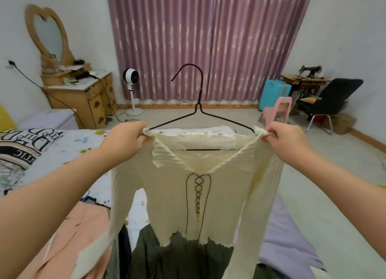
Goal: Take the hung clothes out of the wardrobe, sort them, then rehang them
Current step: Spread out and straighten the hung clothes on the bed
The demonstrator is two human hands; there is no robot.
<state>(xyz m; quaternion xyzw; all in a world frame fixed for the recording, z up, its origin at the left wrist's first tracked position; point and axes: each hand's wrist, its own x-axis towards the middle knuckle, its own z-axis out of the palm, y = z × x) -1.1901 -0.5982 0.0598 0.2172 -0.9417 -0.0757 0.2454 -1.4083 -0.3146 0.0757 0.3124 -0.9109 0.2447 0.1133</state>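
A cream ribbed long-sleeved top [225, 187] with dark lacing down its front hangs on a dark wire hanger [198, 109], held up over the bed. My left hand [127, 139] grips the top's left shoulder at the hanger's end. My right hand [286, 141] grips the right shoulder the same way. The hanger's hook points up and to the left. Under the top lie a dark green garment [177, 255] and a peach garment [69, 237] on the bed.
The bed [69, 145] holds a black-and-white lettered garment [23, 145] at left and a lilac cloth [292, 237] at right. Beyond stand a dresser with a heart mirror [83, 91], a white fan [131, 78], purple curtains, a pink chair [277, 109], a black chair.
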